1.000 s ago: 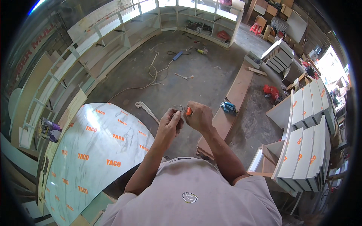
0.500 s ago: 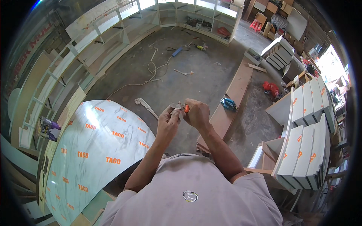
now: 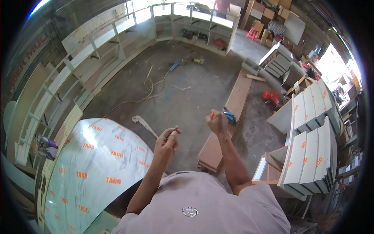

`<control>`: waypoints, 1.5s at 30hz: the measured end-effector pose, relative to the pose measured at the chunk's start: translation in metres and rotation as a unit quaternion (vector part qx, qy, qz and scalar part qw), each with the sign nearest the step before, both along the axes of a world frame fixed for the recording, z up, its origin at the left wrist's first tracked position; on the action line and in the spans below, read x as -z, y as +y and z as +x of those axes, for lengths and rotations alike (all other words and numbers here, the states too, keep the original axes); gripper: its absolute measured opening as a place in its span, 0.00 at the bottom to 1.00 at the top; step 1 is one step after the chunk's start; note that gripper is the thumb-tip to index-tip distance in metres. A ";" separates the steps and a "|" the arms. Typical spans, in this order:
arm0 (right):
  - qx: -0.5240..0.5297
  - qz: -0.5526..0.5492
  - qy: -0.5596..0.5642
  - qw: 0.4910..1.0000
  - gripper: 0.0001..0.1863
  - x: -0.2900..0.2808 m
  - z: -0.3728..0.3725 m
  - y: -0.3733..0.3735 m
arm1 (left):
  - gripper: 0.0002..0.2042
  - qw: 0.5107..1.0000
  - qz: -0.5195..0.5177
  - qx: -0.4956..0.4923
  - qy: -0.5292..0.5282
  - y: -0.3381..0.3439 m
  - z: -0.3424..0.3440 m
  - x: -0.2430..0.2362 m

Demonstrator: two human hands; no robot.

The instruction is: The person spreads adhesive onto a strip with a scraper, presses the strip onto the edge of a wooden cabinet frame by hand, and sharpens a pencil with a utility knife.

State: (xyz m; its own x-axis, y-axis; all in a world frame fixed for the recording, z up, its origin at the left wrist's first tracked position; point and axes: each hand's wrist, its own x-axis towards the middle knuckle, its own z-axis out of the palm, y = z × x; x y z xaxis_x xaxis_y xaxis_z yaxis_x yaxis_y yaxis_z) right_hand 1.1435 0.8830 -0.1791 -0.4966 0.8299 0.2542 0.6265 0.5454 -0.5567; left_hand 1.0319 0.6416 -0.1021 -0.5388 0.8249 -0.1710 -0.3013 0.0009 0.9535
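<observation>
My left hand (image 3: pixel 166 143) is closed, thumb and fingers pinching a small thin stub (image 3: pixel 176 128) whose tip pokes out on top; its kind is too small to tell. To the right and a little farther off, my right hand (image 3: pixel 218 123) is wrapped round an orange-handled tool (image 3: pixel 212 115). Only a bit of the orange shows; the rest is hidden in the fist. The hands are apart. Just beyond my right hand, a blue power tool (image 3: pixel 230 117) rests on a long brown board (image 3: pixel 210 153). A pale curved piece (image 3: pixel 145 124) lies beyond my left hand.
A rounded marble-patterned panel (image 3: pixel 97 156) with orange print lies at left, a purple-and-grey container (image 3: pixel 46 146) beside it. A curved white shelf frame (image 3: pixel 117 46) runs along the back. A cable (image 3: pixel 134 100) crosses the floor. Curved white drawer fronts (image 3: pixel 307 160) stand at right.
My hands have moved apart: the right one went right with the orange-handled tool, the left one nearer and to the left. The flat grey piece at my left fingertips no longer shows.
</observation>
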 end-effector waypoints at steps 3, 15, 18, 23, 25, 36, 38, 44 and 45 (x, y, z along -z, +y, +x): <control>-0.062 -0.014 0.072 0.995 0.07 -0.012 0.000 -0.029 | 0.13 1.000 0.010 -0.006 -0.027 0.006 -0.011 0.000; -0.089 0.005 0.092 0.992 0.09 -0.055 -0.017 -0.064 | 0.14 1.000 0.024 -0.001 0.013 0.030 -0.009 -0.012; -0.094 0.012 0.089 0.992 0.09 -0.057 -0.019 -0.066 | 0.14 0.999 0.025 -0.003 0.024 0.030 -0.007 -0.012; -0.111 0.033 0.084 0.990 0.10 -0.063 -0.025 -0.071 | 0.14 0.999 0.038 -0.014 0.032 0.032 -0.009 -0.014; -0.114 0.037 0.081 0.989 0.10 -0.064 -0.028 -0.073 | 0.14 0.999 0.038 -0.017 0.035 0.032 -0.009 -0.015; -0.116 0.050 0.099 0.987 0.10 -0.062 -0.033 -0.075 | 0.15 0.997 0.049 -0.032 0.044 0.032 -0.012 -0.010; -0.116 0.047 0.096 0.988 0.11 -0.062 -0.033 -0.075 | 0.14 0.997 0.042 -0.036 0.046 0.032 -0.012 -0.011; -0.122 0.046 0.093 0.987 0.11 -0.062 -0.032 -0.073 | 0.13 0.997 0.052 -0.041 0.034 0.031 -0.013 -0.013; -0.122 0.051 0.093 0.987 0.12 -0.062 -0.032 -0.073 | 0.13 0.997 0.052 -0.042 0.034 0.031 -0.013 -0.014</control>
